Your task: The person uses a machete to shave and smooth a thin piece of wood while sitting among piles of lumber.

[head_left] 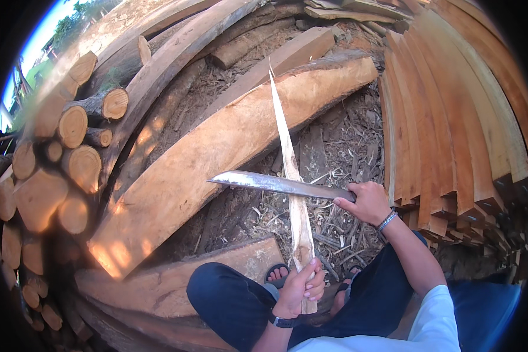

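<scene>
My left hand (302,288) is closed round the lower end of a long pale wooden stick (299,226), which tapers to a sharp, splintered tip at its far end. The stick points away from me, its upper part in front of a thick plank. In my right hand (366,202) is the dark handle of a machete (270,183). Its long metal blade points left and crosses over the middle of the stick; whether the edge touches the wood, I cannot tell.
A thick sawn plank (217,141) lies slanting ahead of me. Cut logs (83,167) are piled at the left, and stacked boards (446,117) stand at the right. Wood chips (340,164) litter the ground. Another slab (176,276) lies beside my knee.
</scene>
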